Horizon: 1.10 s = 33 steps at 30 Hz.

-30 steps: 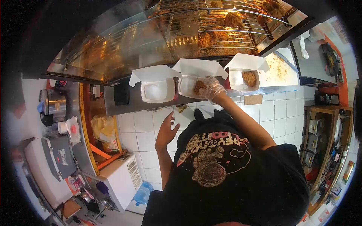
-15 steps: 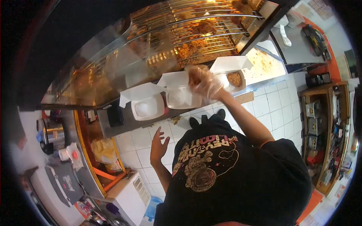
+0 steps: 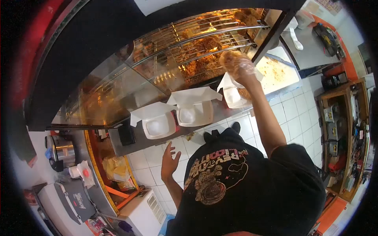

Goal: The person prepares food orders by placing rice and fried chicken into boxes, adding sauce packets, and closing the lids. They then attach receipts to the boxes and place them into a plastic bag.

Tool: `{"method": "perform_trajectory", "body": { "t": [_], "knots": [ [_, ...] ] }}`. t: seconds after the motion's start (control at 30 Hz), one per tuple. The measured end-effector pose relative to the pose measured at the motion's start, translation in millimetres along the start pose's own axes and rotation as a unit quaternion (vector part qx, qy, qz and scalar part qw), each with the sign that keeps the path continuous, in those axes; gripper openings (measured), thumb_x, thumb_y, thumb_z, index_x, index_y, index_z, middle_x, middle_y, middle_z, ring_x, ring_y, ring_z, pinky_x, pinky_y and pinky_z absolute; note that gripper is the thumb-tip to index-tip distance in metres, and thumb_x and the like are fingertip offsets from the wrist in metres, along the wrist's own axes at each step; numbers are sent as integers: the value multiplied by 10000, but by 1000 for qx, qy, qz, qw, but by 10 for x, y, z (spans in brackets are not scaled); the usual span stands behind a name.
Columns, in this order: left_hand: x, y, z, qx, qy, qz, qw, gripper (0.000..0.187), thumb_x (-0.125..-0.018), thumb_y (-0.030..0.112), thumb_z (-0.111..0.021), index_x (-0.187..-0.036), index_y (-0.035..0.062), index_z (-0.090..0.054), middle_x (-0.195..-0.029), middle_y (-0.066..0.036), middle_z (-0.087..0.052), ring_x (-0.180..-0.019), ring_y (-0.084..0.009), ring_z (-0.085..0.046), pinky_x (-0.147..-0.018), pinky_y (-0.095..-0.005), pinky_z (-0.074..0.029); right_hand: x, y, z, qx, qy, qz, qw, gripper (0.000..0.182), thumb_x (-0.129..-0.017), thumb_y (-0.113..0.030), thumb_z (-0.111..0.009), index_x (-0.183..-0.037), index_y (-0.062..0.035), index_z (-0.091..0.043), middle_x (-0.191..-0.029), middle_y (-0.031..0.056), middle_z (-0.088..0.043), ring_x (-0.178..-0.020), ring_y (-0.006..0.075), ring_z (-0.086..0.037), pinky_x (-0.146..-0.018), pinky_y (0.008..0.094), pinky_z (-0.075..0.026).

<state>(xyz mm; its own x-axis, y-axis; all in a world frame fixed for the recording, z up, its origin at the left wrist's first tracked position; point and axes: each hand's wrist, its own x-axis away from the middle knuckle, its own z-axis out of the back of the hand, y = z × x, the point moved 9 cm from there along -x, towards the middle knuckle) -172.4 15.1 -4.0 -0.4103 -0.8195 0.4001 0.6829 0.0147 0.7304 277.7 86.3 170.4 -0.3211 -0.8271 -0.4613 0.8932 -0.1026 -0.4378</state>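
My right hand (image 3: 245, 70), in a clear plastic glove, is raised over the right-hand takeout box (image 3: 233, 98). Its fingers are closed around a piece of fried chicken (image 3: 231, 63), blurred by motion, close to the lower edge of the warmer rack. Brown food (image 3: 245, 93) shows inside that box, partly covered by my wrist. Two more white boxes, the middle one (image 3: 193, 114) and the left one (image 3: 159, 128), stand with lids up and nothing visible in them. Below the left box, my bare left hand (image 3: 170, 163) hangs in the air with fingers apart, holding nothing.
A lit display warmer (image 3: 197, 51) with wire racks of fried chicken rises behind the counter (image 3: 143, 142). To the right lies a crumb-covered white tray (image 3: 275, 74); a white scoop (image 3: 295, 39) rests beyond it. Wooden shelves (image 3: 346, 114) stand at right, a metal pot (image 3: 65, 151) at left.
My right hand has moved right and up, from over the middle box to above the right box, still with the chicken. The left hand stays open. The view has shifted slightly.
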Motion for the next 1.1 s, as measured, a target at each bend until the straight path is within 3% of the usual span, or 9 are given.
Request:
{"method": "perform_trajectory", "body": {
  "t": [0.1,0.2,0.5,0.6,0.77,0.83,0.87,0.93,1.1],
  "knots": [
    [4,-76,-67,-13,-25,18,999,696,-890,188,-690,-1474,79,-328,-1272,-214,-578,-1087,-329,-628,-895,-410,-518,-140,-58,156,-44,-91,-79,992,330,-896,-379,-629,-1026,-78,-671,-935,65,-685,-942,228,-649,-878,432,-489],
    [-37,-24,-148,-16,-51,14,998,690,-889,189,-691,-1470,79,-336,-1267,-215,-582,-1107,-333,-617,-905,-412,-513,-409,76,-83,338,42,152,928,564,-908,-274,-547,-1449,-187,-413,-1238,101,-637,-1017,277,-643,-1041,455,-411],
    [-51,-16,-71,2,-21,13,1000,690,-888,206,-690,-1469,80,-339,-1272,-213,-580,-1113,-331,-611,-919,-415,-508,-1656,682,-636,284,-34,79,955,467,-906,-350,-505,-1336,-169,-524,-1169,137,-653,-1035,311,-642,-895,459,-509],
    [40,-62,-54,-9,-9,29,1000,700,-883,199,-695,-1469,72,-335,-1265,-218,-583,-1102,-327,-617,-905,-412,-514,-1818,1056,-780,-67,37,37,996,320,-933,-366,-482,-1130,-133,-577,-1045,104,-662,-1033,309,-620,-881,473,-505],
    [148,-337,-148,37,3,48,998,700,-882,198,-694,-1467,65,-333,-1264,-223,-582,-1100,-331,-618,-897,-415,-516,-1437,905,-742,375,-120,72,916,620,-981,-538,-364,-1521,-257,-250,-1593,44,-219,-1397,320,-356,-1036,520,-424],
    [161,-338,-173,45,2,52,998,699,-883,200,-694,-1466,62,-334,-1263,-224,-582,-1099,-334,-617,-896,-414,-516,-1349,895,-697,16,-143,-10,990,603,-988,-511,-369,-1516,-241,-259,-1573,59,-258,-1344,330,-409,-1012,515,-444],
    [169,-327,-183,38,-3,51,998,698,-883,202,-694,-1465,60,-335,-1262,-223,-583,-1098,-331,-618,-897,-415,-516,-1265,926,-713,-346,-146,-98,922,587,-995,-484,-375,-1511,-225,-269,-1554,75,-297,-1292,339,-462,-988,509,-464],
    [158,-292,-185,25,-14,47,998,697,-884,204,-694,-1464,58,-336,-1261,-223,-584,-1097,-329,-619,-898,-415,-516,-1034,872,-725,-878,-83,-218,417,553,-1010,-430,-385,-1501,-194,-287,-1515,105,-375,-1186,359,-569,-940,498,-504],
    [33,-172,-148,6,-13,12,1000,693,-864,215,-713,-1443,49,-370,-1226,-233,-592,-1045,-340,-627,-877,-417,-515,-548,790,22,-622,53,-74,778,525,-956,-212,-536,-1442,-107,-369,-1382,124,-504,-1101,275,-615,-921,407,-543]
  ]
}}
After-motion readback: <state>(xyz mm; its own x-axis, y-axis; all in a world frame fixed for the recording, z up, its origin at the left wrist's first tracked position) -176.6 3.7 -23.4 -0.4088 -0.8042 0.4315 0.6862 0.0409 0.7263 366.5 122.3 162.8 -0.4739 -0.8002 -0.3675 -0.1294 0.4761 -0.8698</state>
